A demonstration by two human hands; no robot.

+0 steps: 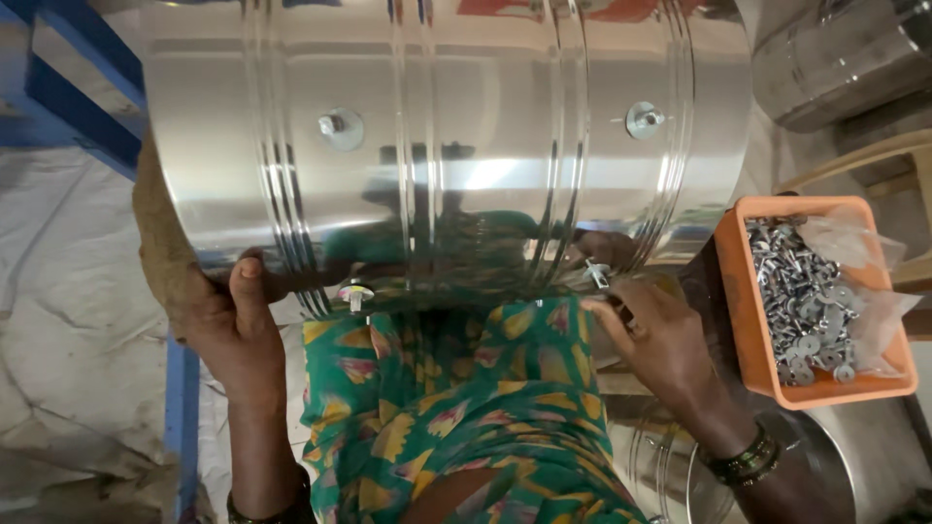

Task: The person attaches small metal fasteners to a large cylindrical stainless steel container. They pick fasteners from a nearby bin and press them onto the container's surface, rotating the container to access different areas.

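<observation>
A large shiny steel drum (447, 146) with ribbed bands lies on its side across my lap. Two bolts with washers (341, 127) stick out of its wall, and another bolt (355, 295) sits at its lower edge. My left hand (228, 320) grips the drum's lower left rim, thumb on the metal. My right hand (650, 330) rests against the lower right side, fingertips pinching a small bolt (597, 275) at the drum wall.
An orange plastic tray (752, 320) full of silver bolts and washers, with a clear bag, sits at my right. More steel vessels stand at the top right (835, 53) and bottom right (767, 475). A blue metal frame (83, 97) is at the left over white sheeting.
</observation>
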